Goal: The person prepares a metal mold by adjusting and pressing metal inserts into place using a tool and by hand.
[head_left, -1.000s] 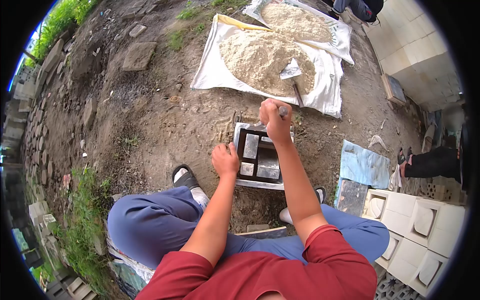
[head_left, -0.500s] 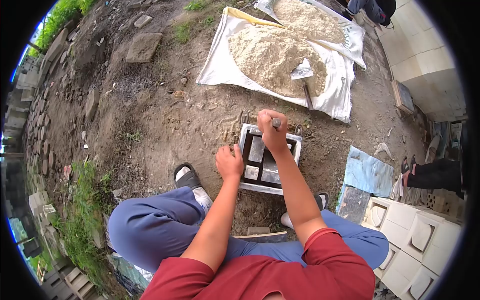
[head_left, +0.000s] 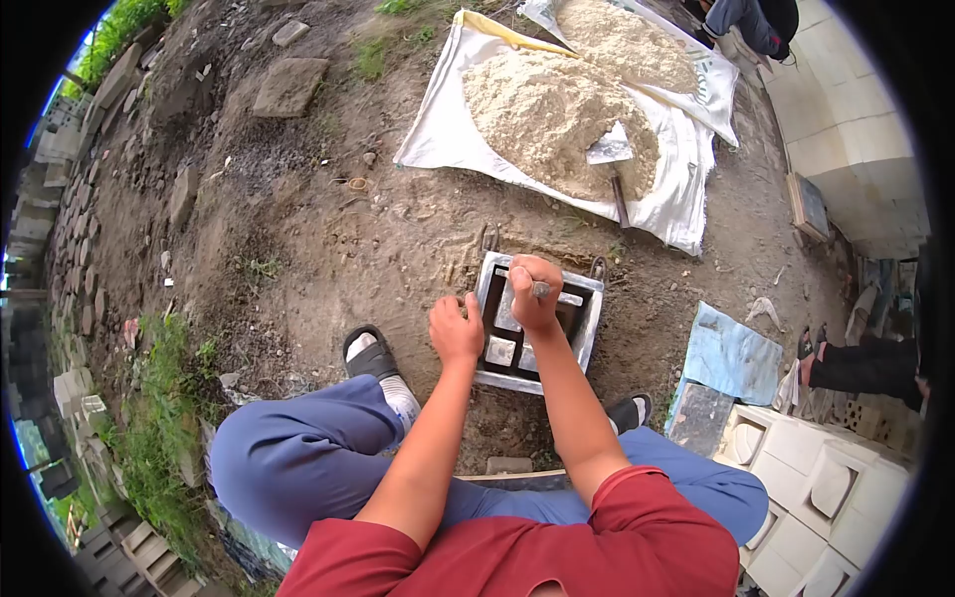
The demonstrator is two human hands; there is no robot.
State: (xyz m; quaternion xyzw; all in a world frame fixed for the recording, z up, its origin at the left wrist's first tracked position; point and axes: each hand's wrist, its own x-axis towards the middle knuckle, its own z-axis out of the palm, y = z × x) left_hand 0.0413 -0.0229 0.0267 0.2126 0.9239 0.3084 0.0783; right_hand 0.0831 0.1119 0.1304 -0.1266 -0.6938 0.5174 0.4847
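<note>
On the ground between my feet sits a square metal mould [head_left: 594, 338] with raised inner blocks and dark slots. My right hand [head_left: 535, 294] is above it, closed in a fist around a rod [head_left: 540, 290] whose rounded end pokes up beside the thumb. The rod's lower part is hidden by my hand and forearm. Close against the left rim of the mould rests my left hand [head_left: 456, 330], thumb apart from the fingers, holding nothing that shows. Whether its fingers press on the rim, I cannot tell.
Beyond the mould, white sacks [head_left: 438, 139] carry piles of pale sandy material [head_left: 542, 114], with a trowel [head_left: 610, 149] on the nearer pile. Pale hollow blocks [head_left: 796, 453] and a blue sheet [head_left: 731, 350] lie to the right. Another person's legs [head_left: 860, 368] show at the right edge.
My right hand has come down and toward me over the mould with the rod. My left hand stays by the left rim. The whole view has shifted slightly.
</note>
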